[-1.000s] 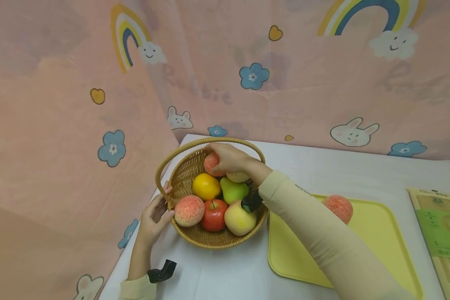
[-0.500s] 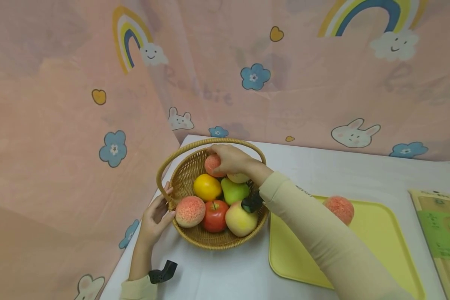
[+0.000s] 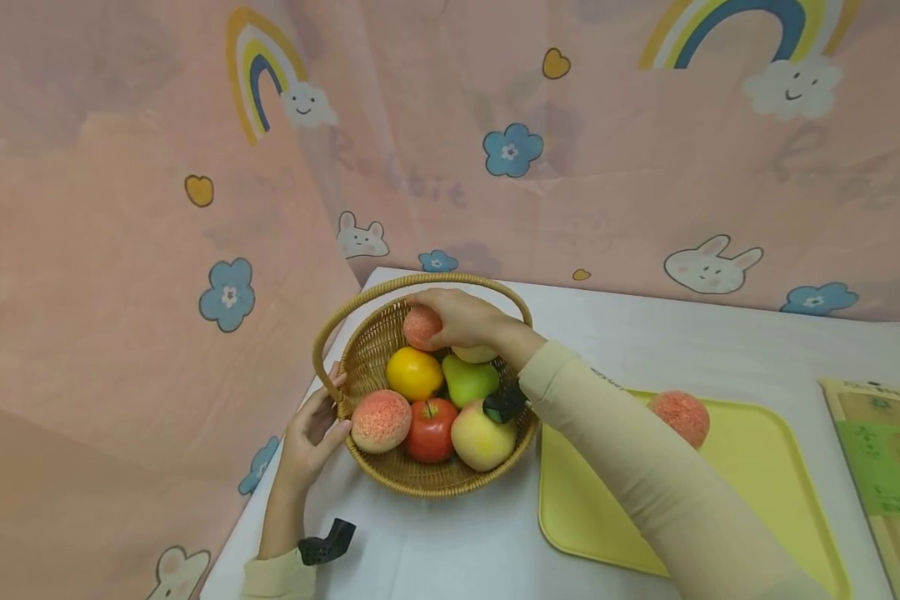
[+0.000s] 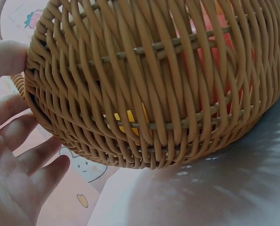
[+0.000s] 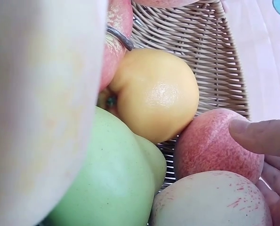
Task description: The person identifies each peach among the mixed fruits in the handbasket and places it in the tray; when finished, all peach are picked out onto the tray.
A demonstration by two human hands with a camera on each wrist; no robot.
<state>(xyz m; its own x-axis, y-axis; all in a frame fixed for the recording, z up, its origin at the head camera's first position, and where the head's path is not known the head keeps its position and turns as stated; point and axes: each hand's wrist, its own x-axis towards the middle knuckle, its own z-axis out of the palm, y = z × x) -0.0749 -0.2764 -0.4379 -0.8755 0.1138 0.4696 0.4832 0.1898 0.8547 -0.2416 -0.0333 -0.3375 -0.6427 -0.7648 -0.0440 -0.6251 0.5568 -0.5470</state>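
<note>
My left hand (image 3: 307, 437) holds the left rim of a wicker basket (image 3: 427, 490) near the handle's foot. In the left wrist view its thumb and fingers touch the basket wall (image 4: 144, 94) there. Reaching under the handle, my right hand (image 3: 461, 318) grips a small reddish peach (image 3: 422, 327) at the basket's back. In the right wrist view the thumb (image 5: 262, 135) presses on this peach (image 5: 210, 146), the other fingers partly hidden behind it. Around it lie an orange (image 3: 414, 374), a green pear (image 3: 468, 382), a red apple (image 3: 431, 431), a larger peach (image 3: 381, 421) and pale yellow fruit (image 3: 483, 436).
On the right a yellow tray (image 3: 592, 500) bears another peach (image 3: 681, 417), partly behind my right forearm. A flat green and tan package (image 3: 881, 467) lies at the far right. Behind the white table hangs a pink patterned cloth (image 3: 435, 150).
My right hand and the small peach have shifted slightly left within the basket. The left hand, the basket and the other fruit stay as they were.
</note>
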